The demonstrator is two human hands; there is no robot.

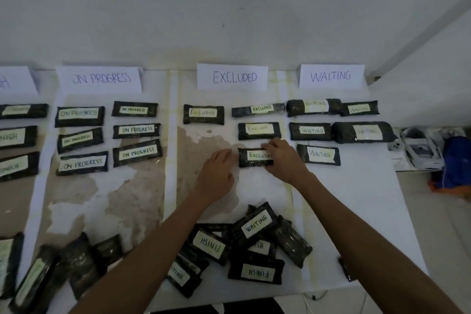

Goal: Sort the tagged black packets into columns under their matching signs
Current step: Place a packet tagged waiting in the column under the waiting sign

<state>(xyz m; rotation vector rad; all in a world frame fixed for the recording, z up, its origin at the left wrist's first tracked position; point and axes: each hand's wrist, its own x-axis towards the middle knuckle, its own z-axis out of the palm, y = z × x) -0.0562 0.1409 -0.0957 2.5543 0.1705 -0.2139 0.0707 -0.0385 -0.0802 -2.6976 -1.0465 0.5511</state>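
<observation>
Fingers (270,146) of the right hand (285,158) are pinching the soft-looking, light Excluded packet (254,158) by its end; left hand (216,171) is hovering loose, holding nothing.

Right hand (283,158) on EXCLUDED packet (254,157)

1. One view only: wide-angle camera on my head, facing forward and down, close over the white paper-covered work surface (356,199).
2. Upper frame: white handwritten paper signs (232,76), bare white wall (229,7) behind.

EXCLUDED sign (232,76) sits between ON PROGRESS sign (99,79) and WAITING sign (331,76), packet columns (259,131) before each. Excluded packet (254,158) fronts its column; unsorted pile (239,250) nearest.
</observation>
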